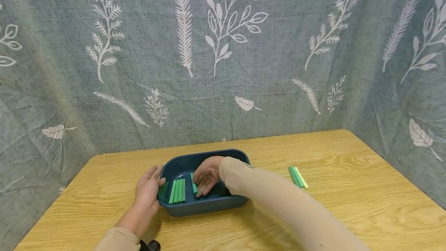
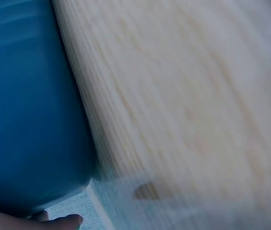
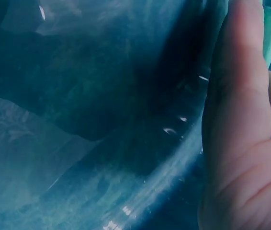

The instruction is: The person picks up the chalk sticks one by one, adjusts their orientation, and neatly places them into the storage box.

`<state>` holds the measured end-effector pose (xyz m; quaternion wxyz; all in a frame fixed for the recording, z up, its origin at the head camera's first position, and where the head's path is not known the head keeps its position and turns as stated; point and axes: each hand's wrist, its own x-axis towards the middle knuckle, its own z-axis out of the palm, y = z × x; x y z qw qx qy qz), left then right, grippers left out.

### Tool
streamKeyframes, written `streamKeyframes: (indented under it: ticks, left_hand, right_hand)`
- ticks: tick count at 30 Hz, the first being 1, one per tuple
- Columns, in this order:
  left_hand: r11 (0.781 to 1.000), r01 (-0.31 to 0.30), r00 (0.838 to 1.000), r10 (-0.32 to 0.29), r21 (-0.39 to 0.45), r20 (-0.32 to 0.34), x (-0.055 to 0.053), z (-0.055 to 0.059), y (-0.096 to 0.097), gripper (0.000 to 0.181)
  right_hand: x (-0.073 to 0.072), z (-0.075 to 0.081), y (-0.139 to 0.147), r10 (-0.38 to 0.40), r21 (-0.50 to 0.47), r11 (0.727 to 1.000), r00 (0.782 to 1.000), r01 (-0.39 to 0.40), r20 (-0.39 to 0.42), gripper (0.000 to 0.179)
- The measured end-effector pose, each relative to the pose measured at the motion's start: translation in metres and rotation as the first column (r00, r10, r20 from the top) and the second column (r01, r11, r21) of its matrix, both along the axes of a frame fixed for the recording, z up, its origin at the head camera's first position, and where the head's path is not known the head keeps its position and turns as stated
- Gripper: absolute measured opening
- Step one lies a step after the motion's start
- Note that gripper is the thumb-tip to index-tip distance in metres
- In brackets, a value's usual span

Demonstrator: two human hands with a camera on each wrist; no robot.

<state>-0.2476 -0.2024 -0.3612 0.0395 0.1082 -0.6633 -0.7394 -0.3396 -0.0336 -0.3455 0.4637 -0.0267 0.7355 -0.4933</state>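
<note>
Here, tray: dark blue, oblong with rounded corners, set on the counter left of the middle.
Row: 4 green sticks lying side by side on the tray's floor, near its left end, all pointing roughly the same way.
Single stick: 1 green stick inside the tray, just right of the row and apart from it, at the fingertips of the right hand.
Right hand: reaching down into the tray from the right, finger and thumb pinching the single stick; the right wrist view shows the stick's end beside the finger.
Left hand: holding the tray's left end, thumb at the rim and fingers along the outside.
Loose sticks: on the counter, well to the right of the tray, perhaps 2 green ones, touching.
Yellow stick: 1 pale stick lying against the loose sticks on their right side.
Sleeves: beige, on both arms, the right one crossing over the tray's right end.
Cloth: grey-green with white leaf prints, hanging behind the counter and at its sides.
</note>
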Motion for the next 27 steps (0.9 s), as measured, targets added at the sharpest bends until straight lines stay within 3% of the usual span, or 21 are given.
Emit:
streamKeyframes:
  ticks: [15,27]
  left_hand:
    - [1.000,0.008,1.000,-0.008,-0.002,-0.004,-0.001,-0.001,0.000,0.062]
    - [1.000,0.005,1.000,-0.005,0.001,-0.001,-0.001,-0.001,0.000,0.063]
  right_hand:
    - [0.003,-0.002,-0.008,0.004,-0.003,1.000,1.000,-0.004,0.006,0.036]
    - [-0.002,0.012,-0.002,-0.004,-0.018,1.000,1.000,0.003,-0.012,0.040]
